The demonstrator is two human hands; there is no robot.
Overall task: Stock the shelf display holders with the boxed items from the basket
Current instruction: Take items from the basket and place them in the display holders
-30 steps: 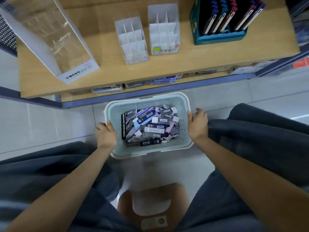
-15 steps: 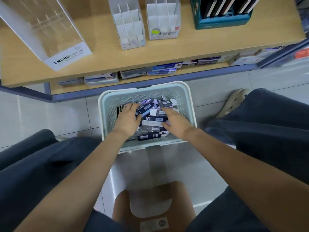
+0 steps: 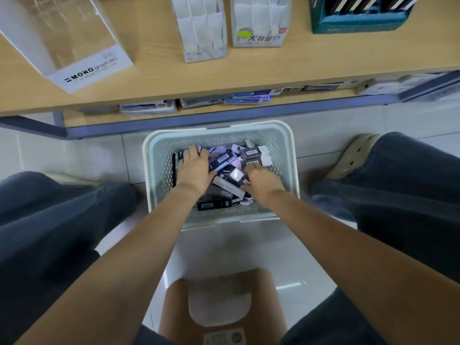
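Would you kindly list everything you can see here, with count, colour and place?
basket: one, pale mint, floor in front of the shelf
boxed items: many, black, purple and white, piled in the basket
clear holder: one, transparent with white base, shelf left
left divided holder: one, white, shelf centre
right divided holder: one, white, beside it
display box: one, teal, shelf right
shelf: one, light wood, top
flat packs: several, blue and white, lower shelf
stool: one, brown, bottom centre
shoe: one, beige, floor right
left hand: on the items, basket left
right hand: on the items, basket right
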